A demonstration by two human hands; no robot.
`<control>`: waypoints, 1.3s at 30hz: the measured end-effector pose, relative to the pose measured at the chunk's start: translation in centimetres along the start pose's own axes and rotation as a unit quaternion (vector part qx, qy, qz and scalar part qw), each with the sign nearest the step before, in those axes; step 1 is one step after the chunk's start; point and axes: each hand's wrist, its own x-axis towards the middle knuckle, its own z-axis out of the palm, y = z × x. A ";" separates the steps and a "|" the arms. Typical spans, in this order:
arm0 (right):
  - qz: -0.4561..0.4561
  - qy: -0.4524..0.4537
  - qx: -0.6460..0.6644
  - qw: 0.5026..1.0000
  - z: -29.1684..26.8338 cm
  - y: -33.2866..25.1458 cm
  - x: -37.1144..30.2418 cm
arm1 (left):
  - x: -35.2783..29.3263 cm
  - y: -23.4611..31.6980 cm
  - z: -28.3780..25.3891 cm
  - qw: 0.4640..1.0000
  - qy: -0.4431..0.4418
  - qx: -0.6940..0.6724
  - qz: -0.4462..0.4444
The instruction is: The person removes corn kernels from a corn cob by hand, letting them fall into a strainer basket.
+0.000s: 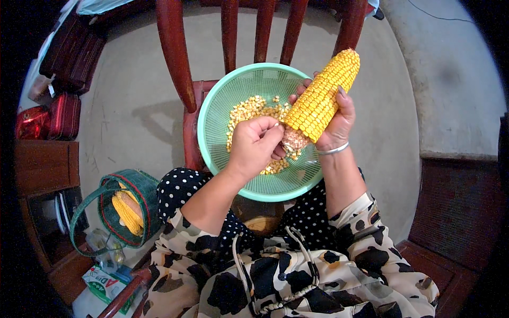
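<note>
Judging by the look of things, early in shelling one large corn cob (324, 93), at the step of working kernels (249, 110) off its bared lower end (295, 139); calls next for a steady hold and a thumb push against the edge of the intact rows. From large to small: one red wooden chair (176, 58); one green mesh basin (212, 127), apparently resting on the seat; one green basket (150, 199), lower left, holding several yellow ears (127, 212), overlapping too much to count; one cob, tilted above the basin; two hands: right hand (339, 124), grip wrapped around the cob; left hand (249, 146), fingers curled at the bared end, cannot tell how tightly closed or whether on a kernel; loose kernels in the basin, dozens, uncountable.
</note>
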 end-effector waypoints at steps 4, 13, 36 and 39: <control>-0.001 -0.044 0.008 0.999 -0.3 0.0 0.1 | 0.0 0.1 0.0 0.999 0.035 -0.017 -0.034; -0.006 -0.021 0.014 1.000 -0.5 -0.3 0.2 | 0.2 0.1 0.0 0.999 0.017 0.020 -0.034; 0.015 0.038 -0.001 0.999 0.2 0.1 0.0 | -0.4 0.6 0.4 0.884 0.055 0.405 0.227; 0.002 0.046 -0.025 0.999 0.0 0.1 0.1 | -0.2 0.5 0.5 0.852 0.071 0.464 0.233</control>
